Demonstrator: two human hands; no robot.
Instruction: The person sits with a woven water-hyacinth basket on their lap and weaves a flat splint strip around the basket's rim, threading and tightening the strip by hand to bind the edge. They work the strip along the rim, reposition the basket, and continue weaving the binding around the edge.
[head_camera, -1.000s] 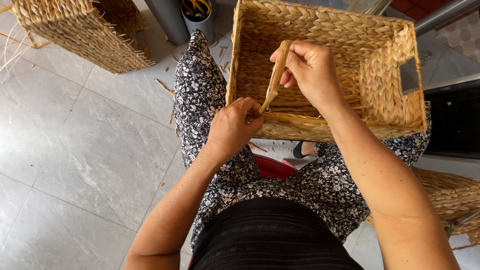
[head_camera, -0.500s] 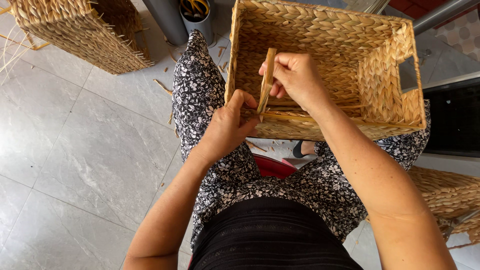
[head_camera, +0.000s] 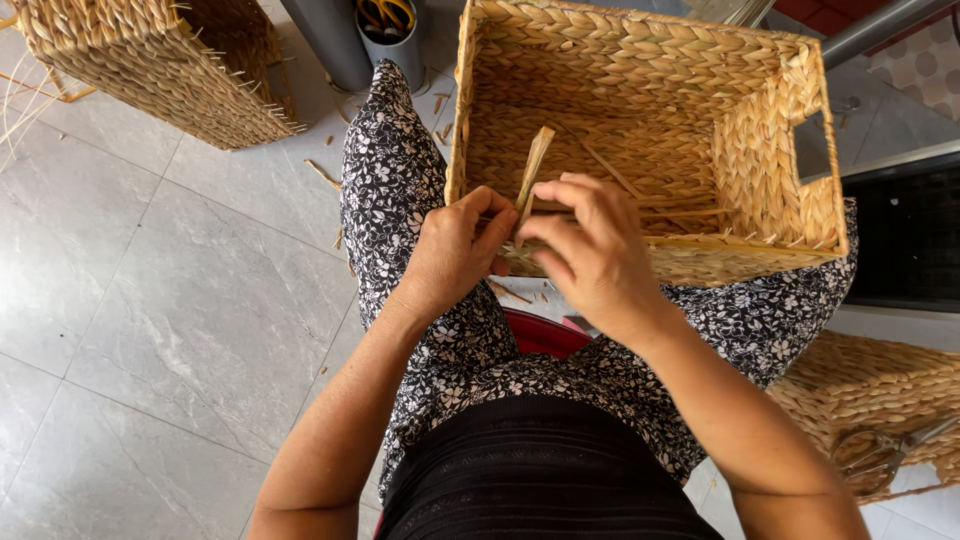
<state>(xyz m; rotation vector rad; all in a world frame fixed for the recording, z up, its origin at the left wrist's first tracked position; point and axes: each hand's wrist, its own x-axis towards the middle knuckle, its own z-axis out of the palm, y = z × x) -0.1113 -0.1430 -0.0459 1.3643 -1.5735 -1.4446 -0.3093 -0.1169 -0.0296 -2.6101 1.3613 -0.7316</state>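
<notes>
A flat straw strip (head_camera: 530, 172) is standing almost upright at the near wall of the rectangular woven basket (head_camera: 760, 150), which is lying across the person's knees. The right hand (head_camera: 590, 250) is pinching the lower part of the strip between its fingertips, and the left hand (head_camera: 455, 250) is closing around the same spot from the left, so both hands are touching each other there. The strip's free end is pointing toward the far side, over the basket's inside. More loose strips are lying on the basket bottom. On the far left of the tiled floor (head_camera: 150, 300) another woven basket (head_camera: 160, 60) is standing. At the near right, scissors (head_camera: 885, 455) are resting on a third woven piece (head_camera: 860, 385).
</notes>
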